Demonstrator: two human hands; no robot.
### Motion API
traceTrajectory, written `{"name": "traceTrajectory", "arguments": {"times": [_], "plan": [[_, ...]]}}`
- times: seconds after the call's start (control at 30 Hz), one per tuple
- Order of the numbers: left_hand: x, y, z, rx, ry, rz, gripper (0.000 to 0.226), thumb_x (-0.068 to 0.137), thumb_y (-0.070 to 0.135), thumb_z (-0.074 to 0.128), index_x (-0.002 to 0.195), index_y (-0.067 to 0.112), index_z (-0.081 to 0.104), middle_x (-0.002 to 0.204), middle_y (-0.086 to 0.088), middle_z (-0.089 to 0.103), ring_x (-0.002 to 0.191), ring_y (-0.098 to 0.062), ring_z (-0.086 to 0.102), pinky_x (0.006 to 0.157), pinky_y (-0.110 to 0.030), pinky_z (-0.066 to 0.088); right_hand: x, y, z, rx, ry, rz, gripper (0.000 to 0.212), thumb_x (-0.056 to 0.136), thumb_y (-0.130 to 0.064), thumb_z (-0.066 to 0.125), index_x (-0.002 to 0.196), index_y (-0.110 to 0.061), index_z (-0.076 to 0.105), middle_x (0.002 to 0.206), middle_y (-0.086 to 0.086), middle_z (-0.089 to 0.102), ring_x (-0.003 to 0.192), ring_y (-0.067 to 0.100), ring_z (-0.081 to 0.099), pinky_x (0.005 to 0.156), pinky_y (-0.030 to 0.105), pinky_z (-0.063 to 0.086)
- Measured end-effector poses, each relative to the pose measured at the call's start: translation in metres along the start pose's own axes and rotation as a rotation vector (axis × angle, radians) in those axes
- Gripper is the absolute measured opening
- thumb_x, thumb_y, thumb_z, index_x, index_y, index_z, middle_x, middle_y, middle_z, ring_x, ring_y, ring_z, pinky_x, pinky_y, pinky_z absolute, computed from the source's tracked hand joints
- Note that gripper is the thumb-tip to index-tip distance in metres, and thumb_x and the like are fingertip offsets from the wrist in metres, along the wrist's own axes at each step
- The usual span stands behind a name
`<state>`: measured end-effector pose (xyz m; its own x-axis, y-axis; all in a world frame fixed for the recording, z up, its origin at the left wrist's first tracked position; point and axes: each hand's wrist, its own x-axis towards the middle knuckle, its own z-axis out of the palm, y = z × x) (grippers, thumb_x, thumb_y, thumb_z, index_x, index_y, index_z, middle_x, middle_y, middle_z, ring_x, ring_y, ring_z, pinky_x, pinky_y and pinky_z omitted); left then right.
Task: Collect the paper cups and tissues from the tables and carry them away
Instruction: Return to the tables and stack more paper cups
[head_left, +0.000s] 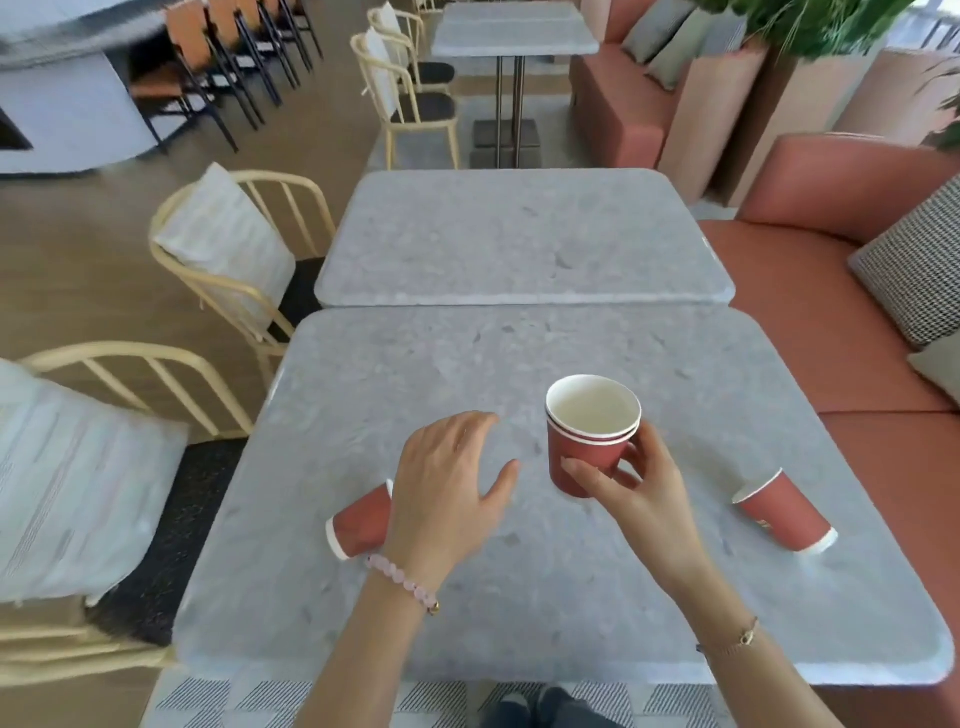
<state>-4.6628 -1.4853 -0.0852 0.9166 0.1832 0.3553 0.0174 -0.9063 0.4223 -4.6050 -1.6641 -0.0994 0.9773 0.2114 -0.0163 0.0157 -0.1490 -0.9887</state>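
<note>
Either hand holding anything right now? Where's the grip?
Right hand holds the nested stack of two red paper cups, upright, grip on its lower side wall. Left hand is open, holding nothing.

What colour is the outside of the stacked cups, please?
The stacked cups are terracotta red with white rims; head view.

The left hand (447, 483) is palm down, fingers loosely spread; the right hand (631, 483), beside it, grips cups (587, 452).
</note>
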Motion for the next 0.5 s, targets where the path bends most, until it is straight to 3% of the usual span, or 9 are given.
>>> {"name": "traceTrajectory", "arguments": {"times": [0.2, 0.5], "plan": [[-0.004, -0.002, 0.002, 0.025, 0.005, -0.073, 0.041, 0.081, 0.037, 0.061, 0.114, 0.012, 0.062, 0.112, -0.002, 0.066, 0.102, -0.025, 0.062, 0.089, -0.042, 0.048, 0.013, -0.001, 0.003, 0.013, -0.070, 0.011, 0.059, 0.072, -0.015, 0.081, 0.123, -0.026, 0.053, 0.112, -0.008, 0.065, 0.100, 0.000, 0.061, 0.081, 0.018, 0.050], [-0.013, -0.020, 0.006, 0.003, 0.064, -0.156, 0.039, 0.082, 0.031, 0.067, 0.115, 0.012, 0.061, 0.115, -0.002, 0.066, 0.106, -0.025, 0.061, 0.092, -0.040, 0.046, 0.020, -0.005, 0.015, 0.014, -0.168, 0.016, 0.059, 0.072, -0.012, 0.080, 0.123, -0.024, 0.053, 0.110, -0.007, 0.066, 0.102, 0.004, 0.061, 0.093, 0.032, 0.049]]}}
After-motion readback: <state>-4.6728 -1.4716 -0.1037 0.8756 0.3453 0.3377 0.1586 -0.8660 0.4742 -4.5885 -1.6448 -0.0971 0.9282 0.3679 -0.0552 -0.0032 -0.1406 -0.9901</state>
